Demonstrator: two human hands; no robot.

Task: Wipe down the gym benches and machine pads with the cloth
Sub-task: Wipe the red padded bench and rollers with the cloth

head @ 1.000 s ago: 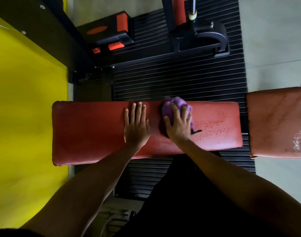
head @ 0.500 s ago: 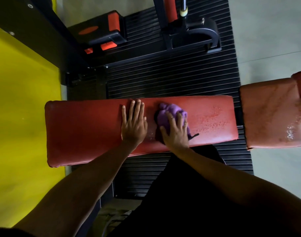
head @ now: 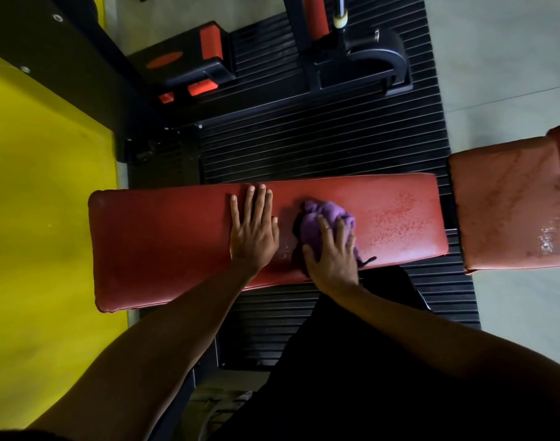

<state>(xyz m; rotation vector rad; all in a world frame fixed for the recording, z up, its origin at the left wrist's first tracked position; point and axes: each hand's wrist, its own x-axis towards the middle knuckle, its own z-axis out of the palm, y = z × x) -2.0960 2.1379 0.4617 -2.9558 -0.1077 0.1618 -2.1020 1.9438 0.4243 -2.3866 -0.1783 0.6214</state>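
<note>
A long red padded bench (head: 164, 243) lies across the middle of the view. My left hand (head: 252, 229) rests flat on its centre with fingers straight. Just to the right, my right hand (head: 332, 253) presses a bunched purple cloth (head: 317, 218) onto the pad, fingers spread over it. Water droplets (head: 396, 224) speckle the right part of the bench. A second red pad (head: 508, 202) sits at the right edge, separated by a gap, with a wet patch near its front.
A black ribbed rubber mat (head: 304, 144) lies under the bench. Behind it stands a black machine frame (head: 368, 62) and a black-and-red block (head: 189, 65). A yellow floor area (head: 43, 202) fills the left. Pale tiled floor (head: 495, 74) is at the right.
My right hand has drawn the cloth from the bench's far edge back toward its near side. My left hand stays flat in the same spot.
</note>
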